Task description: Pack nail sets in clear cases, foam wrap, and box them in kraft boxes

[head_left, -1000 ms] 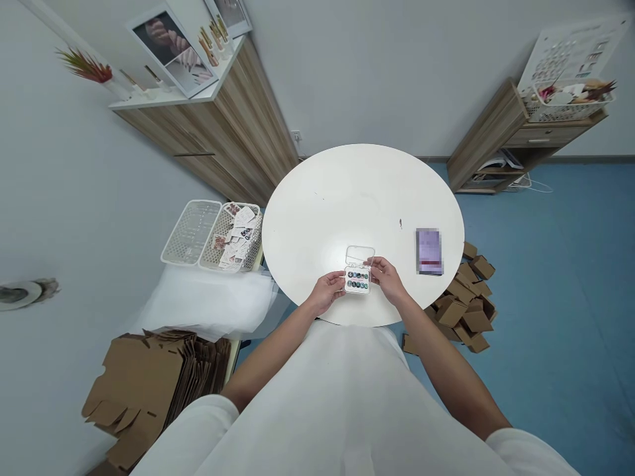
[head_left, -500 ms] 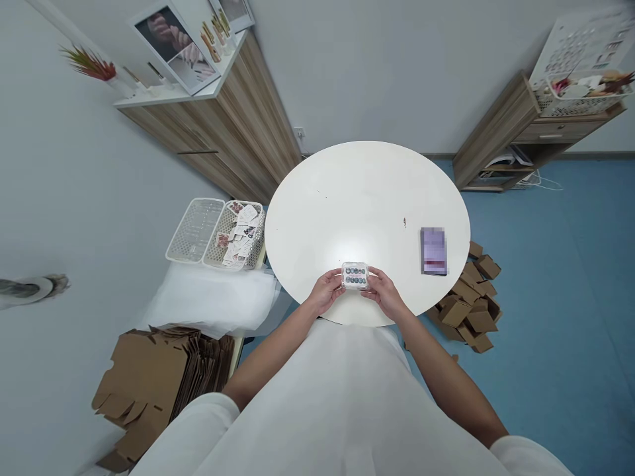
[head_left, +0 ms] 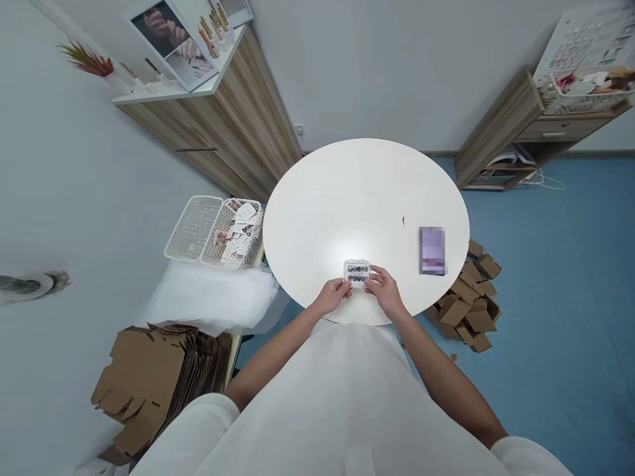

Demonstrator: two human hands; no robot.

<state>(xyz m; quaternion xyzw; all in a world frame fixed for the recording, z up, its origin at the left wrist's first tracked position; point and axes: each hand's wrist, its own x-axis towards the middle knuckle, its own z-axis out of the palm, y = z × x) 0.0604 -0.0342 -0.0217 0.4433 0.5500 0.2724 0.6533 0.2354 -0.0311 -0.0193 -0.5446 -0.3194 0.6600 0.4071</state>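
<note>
Clear case [head_left: 357,273] is over the near part of your white table [head_left: 367,198], dark pieces [head_left: 358,278] loaded in two rows. Lid [head_left: 357,264] looks down; can't tell if latched. Your left hand [head_left: 332,297] and right hand [head_left: 387,291] pinch opposite sides; release not done.

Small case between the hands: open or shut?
Shut, it appears: nothing stands raised at the back of the case, held between left hand and right hand.
</note>
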